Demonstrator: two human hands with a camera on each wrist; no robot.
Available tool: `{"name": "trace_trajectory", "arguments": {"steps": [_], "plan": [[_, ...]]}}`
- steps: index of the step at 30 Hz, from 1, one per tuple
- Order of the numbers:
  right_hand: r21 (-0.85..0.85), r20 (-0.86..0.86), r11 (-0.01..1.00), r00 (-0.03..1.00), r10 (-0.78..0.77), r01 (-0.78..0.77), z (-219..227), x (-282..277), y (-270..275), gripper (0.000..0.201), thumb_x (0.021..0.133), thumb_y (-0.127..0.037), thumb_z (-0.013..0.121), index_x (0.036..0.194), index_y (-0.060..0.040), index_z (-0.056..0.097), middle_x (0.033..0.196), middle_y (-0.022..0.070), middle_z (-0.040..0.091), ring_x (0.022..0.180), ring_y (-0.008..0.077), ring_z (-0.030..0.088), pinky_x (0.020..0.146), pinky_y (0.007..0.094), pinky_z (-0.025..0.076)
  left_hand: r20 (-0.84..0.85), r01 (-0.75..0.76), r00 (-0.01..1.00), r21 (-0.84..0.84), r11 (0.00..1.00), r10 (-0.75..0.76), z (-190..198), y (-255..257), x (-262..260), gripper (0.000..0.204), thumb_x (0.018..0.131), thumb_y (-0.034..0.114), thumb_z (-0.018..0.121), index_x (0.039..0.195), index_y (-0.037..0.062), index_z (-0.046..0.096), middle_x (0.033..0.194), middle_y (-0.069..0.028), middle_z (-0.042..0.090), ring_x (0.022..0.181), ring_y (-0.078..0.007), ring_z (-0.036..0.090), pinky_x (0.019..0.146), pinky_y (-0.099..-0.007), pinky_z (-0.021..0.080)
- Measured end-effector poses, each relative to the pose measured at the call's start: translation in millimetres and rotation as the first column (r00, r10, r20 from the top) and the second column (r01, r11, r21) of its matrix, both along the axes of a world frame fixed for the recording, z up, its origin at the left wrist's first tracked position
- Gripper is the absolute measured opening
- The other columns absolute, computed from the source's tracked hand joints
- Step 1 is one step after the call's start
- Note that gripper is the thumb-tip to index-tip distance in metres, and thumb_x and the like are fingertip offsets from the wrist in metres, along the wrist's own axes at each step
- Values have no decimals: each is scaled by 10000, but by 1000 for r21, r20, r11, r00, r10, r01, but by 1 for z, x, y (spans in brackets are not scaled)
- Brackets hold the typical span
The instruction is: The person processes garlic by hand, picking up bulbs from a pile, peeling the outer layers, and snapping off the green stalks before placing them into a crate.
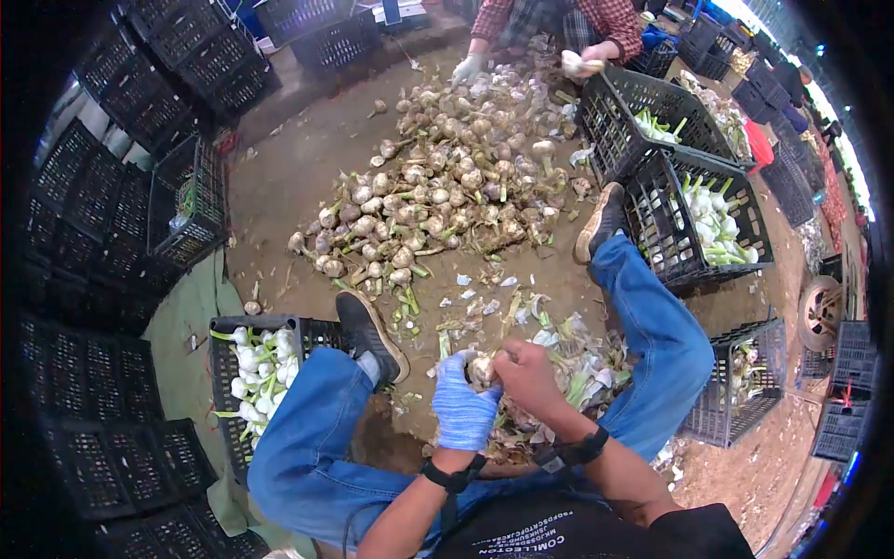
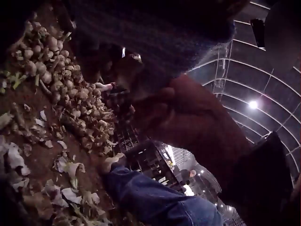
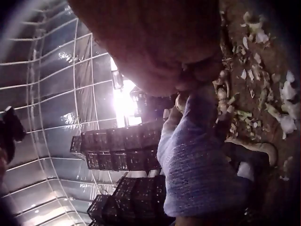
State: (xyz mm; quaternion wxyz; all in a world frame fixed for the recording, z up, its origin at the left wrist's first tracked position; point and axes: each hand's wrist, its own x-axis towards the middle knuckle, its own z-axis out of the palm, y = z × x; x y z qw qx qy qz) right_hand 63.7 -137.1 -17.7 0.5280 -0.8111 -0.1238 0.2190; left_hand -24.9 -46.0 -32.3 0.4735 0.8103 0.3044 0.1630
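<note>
In the head view a garlic bulb (image 1: pixel 480 371) is held between the two hands, above a litter of peeled skins (image 1: pixel 582 377). The left hand (image 1: pixel 464 402), in a blue and white knit glove, grips the bulb from the left. The bare right hand (image 1: pixel 534 380) pinches at the bulb's right side with curled fingers. The right wrist view has the gloved left hand (image 3: pixel 190 150) against the bare right hand (image 3: pixel 160 47), the bulb mostly hidden between them. Dark shapes of both hands fill the upper part of the left wrist view.
A large heap of garlic (image 1: pixel 438 196) lies ahead, another person's gloved hand (image 1: pixel 468 70) at its far edge. Crates of trimmed garlic stand left (image 1: pixel 303 335) and right (image 1: pixel 684 270). Stacked black crates (image 1: pixel 84 373) line the left side. The wearer's shoes flank the heap's near side.
</note>
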Motion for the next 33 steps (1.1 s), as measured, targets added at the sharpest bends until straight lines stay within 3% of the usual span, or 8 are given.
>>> {"name": "trace_trajectory", "arguments": {"steps": [8,11,14,21,26,28,29,33], "plan": [[178,-283,983,959,7,46,3,8,-1,248,861,-130,552,665,20,533,560,-11,454,558,66,434,469,302,353,71,-30,996,-336,941,57,-9,14,-1,473,771,151,792,1179,33,584,944,-35,643,772,-164,598,715,-289,521],[104,-231,995,973,20,5,-10,8,-7,240,875,-118,539,665,-3,534,588,-33,421,568,48,407,471,280,339,186,131,968,-948,290,170,-20,27,-1,385,888,346,655,1152,65,637,950,-19,662,749,-154,608,632,-259,509],[177,-298,984,954,42,12,-9,3,-9,239,893,-121,533,679,-15,548,594,-40,450,564,44,421,471,267,339,133,118,969,-989,84,207,-11,26,1,401,920,382,602,1150,56,637,947,-21,664,748,-150,608,627,-261,505],[233,-364,968,931,-1,92,28,-3,-3,311,956,-225,589,720,-22,577,560,-34,501,529,48,448,469,253,361,103,69,995,-651,756,-3,-5,21,-3,354,963,349,561,1068,23,648,904,-37,642,766,-109,581,636,-267,480],[137,-257,990,965,58,-23,9,-2,-6,260,945,-230,648,785,-25,640,589,-35,541,541,28,455,470,244,354,217,16,976,-215,976,32,-23,9,1,336,979,348,551,1001,32,663,787,-9,634,685,-94,570,608,-256,458],[201,-281,979,956,87,-30,19,-5,-5,245,942,-214,655,777,-33,643,588,-39,541,537,25,453,465,242,348,108,33,993,-637,770,46,-18,21,3,456,962,503,519,861,81,661,651,-18,603,564,-142,565,517,-288,447],[262,-301,964,947,116,-35,22,-7,-6,230,938,-197,662,770,-41,646,588,-44,542,533,21,450,460,240,342,-37,-35,999,-967,253,-3,-14,28,-1,594,921,665,441,743,128,624,518,-32,532,424,-202,514,407,-341,412],[232,-401,972,913,77,20,15,-7,-8,224,944,-189,651,768,-51,640,580,-51,534,525,23,464,454,238,342,34,18,997,-970,-242,-62,-9,42,1,558,921,628,479,805,110,653,518,-64,541,427,-197,527,388,-334,424]]}}
